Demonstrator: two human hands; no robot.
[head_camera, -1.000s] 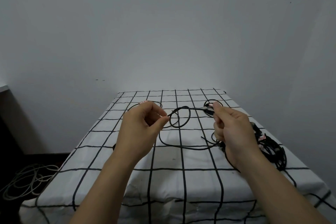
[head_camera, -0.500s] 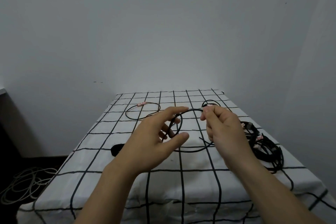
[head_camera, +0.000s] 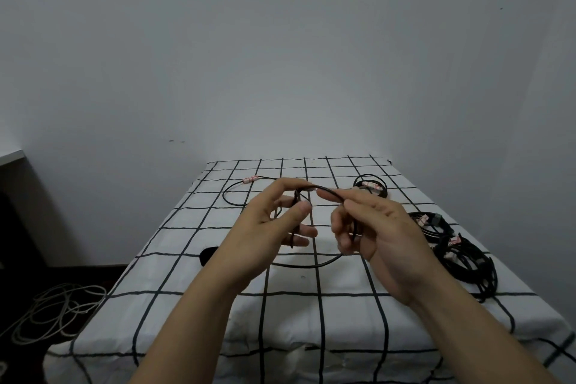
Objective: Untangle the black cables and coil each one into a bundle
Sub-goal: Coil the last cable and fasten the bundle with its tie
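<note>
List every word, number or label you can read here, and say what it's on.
Nothing is readable.
Pink-and-white tag on the loose cable: too blurred to read.
Second tag on the far coil: too blurred.
Other tags in the cable pile at the right: too small.
Held cable: no lettering.
Checked cloth: lines only, no lettering.

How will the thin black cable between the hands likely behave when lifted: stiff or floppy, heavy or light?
Probably floppy: the black cable loops down from the right hand onto the tablecloth. Likely light: the left hand carries its share with a fingertip pinch.
</note>
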